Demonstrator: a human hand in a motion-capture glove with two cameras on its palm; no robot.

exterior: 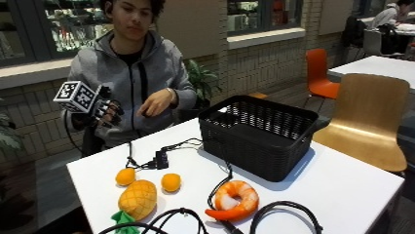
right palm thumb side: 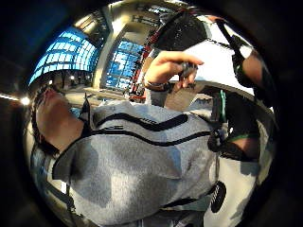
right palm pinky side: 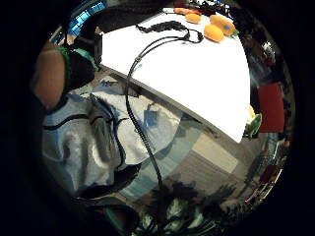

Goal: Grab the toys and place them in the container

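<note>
**At the table's near edge, 4 toys wait and the gloved hand hangs back**

Outside view: the gloved right hand [exterior: 107, 113] is raised off the white table [exterior: 337, 185], fingers loosely curled, holding nothing. The bare left hand [exterior: 156, 102] hovers at chest height. 2 small orange toys [exterior: 125, 176], a plush pineapple [exterior: 137, 199] and a plush shrimp [exterior: 235, 199] lie on the tabletop, well apart from that hand. The black basket [exterior: 259, 134] stands just behind the shrimp.

Little-finger view: orange toys sit on the table's far side.

Thumb view: a grey hoodie [right palm thumb side: 137, 165] fills it.
</note>
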